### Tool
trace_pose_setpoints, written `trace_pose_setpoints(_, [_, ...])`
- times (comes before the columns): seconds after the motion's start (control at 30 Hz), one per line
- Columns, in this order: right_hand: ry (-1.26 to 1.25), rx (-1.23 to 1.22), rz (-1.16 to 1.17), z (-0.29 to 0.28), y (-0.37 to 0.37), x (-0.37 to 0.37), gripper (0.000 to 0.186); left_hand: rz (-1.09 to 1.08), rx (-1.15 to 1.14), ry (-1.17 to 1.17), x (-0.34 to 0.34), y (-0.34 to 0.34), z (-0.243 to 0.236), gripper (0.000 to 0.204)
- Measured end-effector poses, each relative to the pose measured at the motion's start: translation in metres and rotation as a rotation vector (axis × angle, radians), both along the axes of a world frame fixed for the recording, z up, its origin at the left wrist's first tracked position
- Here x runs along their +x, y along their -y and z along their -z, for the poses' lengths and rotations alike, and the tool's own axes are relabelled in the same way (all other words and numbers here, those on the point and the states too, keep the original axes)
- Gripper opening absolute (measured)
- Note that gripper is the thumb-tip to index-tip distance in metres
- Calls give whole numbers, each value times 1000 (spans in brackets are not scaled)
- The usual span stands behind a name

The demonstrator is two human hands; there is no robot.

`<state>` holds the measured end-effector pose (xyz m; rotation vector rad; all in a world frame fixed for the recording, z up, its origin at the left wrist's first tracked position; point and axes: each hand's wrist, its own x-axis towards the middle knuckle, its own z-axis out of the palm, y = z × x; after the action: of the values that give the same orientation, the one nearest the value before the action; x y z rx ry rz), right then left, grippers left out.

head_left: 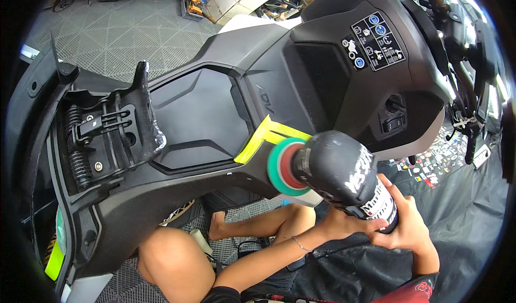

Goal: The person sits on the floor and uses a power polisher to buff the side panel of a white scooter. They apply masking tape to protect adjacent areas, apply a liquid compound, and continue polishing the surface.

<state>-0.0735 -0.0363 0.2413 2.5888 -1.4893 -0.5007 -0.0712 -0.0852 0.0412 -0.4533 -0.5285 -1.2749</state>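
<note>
Both of my hands grip a black cordless-looking power polisher [336, 166]. My left hand [346, 222] is closed around it underneath; my right hand [403, 225] wraps its handle at the lower right. The tool's green pad [279, 174], with a red backing, is at the dark scooter body panel [252, 182], beside strips of yellow-green masking tape [250, 147]. Whether the pad touches the panel is unclear.
A black hinge bracket [102, 136] is at left, handlebars [465, 72] at upper right, and a sticker label [371, 42] on the front body. My bent legs [177, 260] are below, beside a black sheet [451, 206]. A tray [192, 7] lies on the tiled floor [107, 29].
</note>
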Motion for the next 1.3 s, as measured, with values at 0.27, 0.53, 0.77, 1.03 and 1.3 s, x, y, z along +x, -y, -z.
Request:
trace_pose_setpoints(0.27, [96,18,118,5,5,-9,90,-70,-19,38,6,6,-3,70])
trace_pose_setpoints(0.53, [213,-28,156,10,-20,-50,91,149,-27,88,-44,-6,-2,71])
trace_pose_setpoints(0.77, [152,-71,195,10,-29,-49,96,150,-22,99,-36,-9,-3,67])
trace_pose_setpoints(1.03, [157,17,48,12,-8,-2,82,-5,21,11,3,-2,0,74])
trace_pose_setpoints(1.3, [167,20,-81,21,7,-13,82,-134,-57,-2,13,7,9,72])
